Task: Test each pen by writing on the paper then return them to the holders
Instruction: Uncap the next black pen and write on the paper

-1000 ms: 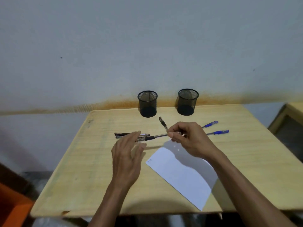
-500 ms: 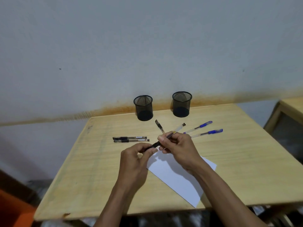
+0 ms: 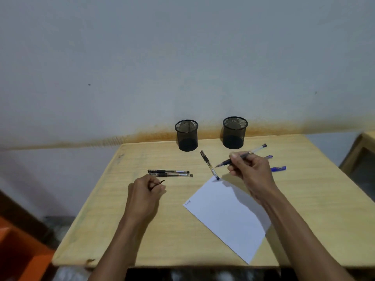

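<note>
Wooden table (image 3: 304, 199): right hand (image 3: 251, 169) grips uncapped, seemingly black pen (image 3: 241, 157).

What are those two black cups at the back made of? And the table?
The two cups, left and right, look like black metal wire mesh: you can see through their sides, and each has a solid dark bottom. It could be coated metal; that is hard to tell. The table looks like pale wood or a wood-look board, with fine grain lines and a dull finish.
</note>
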